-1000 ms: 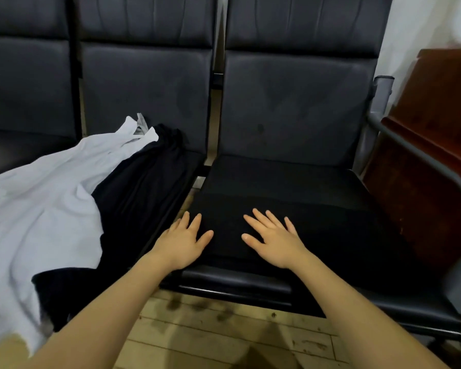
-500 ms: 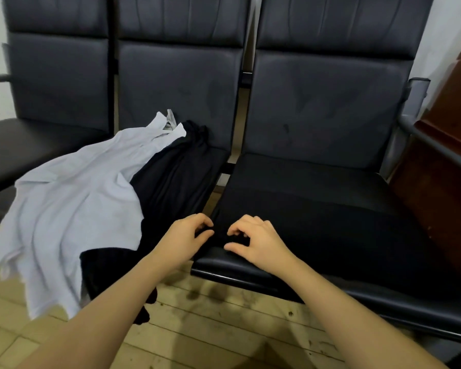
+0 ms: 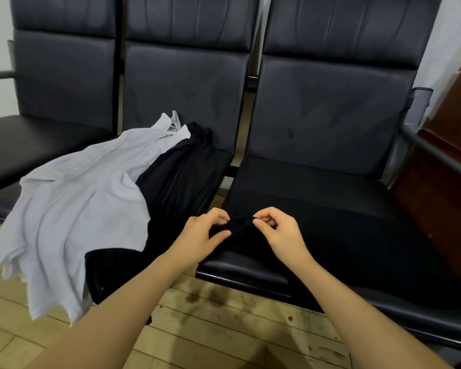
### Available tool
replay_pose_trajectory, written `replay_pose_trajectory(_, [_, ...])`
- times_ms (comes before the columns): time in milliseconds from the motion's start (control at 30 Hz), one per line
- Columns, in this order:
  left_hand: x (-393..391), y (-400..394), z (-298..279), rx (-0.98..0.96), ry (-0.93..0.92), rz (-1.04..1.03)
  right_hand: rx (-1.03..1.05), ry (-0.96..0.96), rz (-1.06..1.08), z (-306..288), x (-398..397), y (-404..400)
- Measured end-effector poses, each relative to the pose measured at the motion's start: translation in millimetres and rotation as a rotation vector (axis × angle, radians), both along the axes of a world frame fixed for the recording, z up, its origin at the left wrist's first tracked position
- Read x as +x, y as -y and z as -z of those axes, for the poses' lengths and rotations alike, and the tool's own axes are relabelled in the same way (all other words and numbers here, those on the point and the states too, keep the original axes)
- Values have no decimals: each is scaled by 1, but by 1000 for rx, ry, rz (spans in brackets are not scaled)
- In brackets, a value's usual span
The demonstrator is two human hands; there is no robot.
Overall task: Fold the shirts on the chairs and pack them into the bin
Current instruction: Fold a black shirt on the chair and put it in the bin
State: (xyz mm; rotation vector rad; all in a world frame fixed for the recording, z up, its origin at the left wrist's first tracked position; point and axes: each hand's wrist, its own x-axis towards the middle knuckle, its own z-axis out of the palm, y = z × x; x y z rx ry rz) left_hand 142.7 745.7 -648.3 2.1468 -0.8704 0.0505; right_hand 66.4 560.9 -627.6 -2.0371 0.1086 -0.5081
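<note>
Wooden cabinet point(image 3: 447, 166) — cut off right

Wooden plank floor point(image 3: 224, 328) — scuffed, stained — and a dark brown wooden cabinet point(image 3: 447, 182) at right.

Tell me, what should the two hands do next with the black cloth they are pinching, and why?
Probably lift it a little. The left hand and right hand both pinch a small bunch of the black shirt lying flat on the right chair seat, so raising that edge would start the next fold.
</note>
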Motion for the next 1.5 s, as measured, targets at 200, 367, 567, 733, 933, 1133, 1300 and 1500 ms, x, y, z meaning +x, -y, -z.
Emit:
replay_pose_trajectory(200, [1,17,-1,-22,-25,-22,71,40,29,-5,-2,4])
replay_pose_trajectory(367, [4,17,-17,-192,-43,-56,69,49,18,-9,-6,10])
replay_pose_trajectory(567, [11,-11,-38,14,112,21,-169,-58,-217,-7,-9,6])
replay_pose_trajectory(733, [9,-23,-25,282,56,12,-415,-114,-182,-7,-9,19])
replay_pose_trajectory(933, [-4,-30,-7,333,57,54,-830,-441,-131,5,-18,51])
replay_pose_trajectory(1133, [-12,-22,-10,297,55,-87,-801,-508,-157,13,-27,56])
replay_pose_trajectory(1300, [-12,-6,-9,115,-87,-204,-766,-505,-186,13,-33,61])
replay_pose_trajectory(1500, [-7,-13,-24,-47,223,-226,-744,-469,-176,14,-35,63])
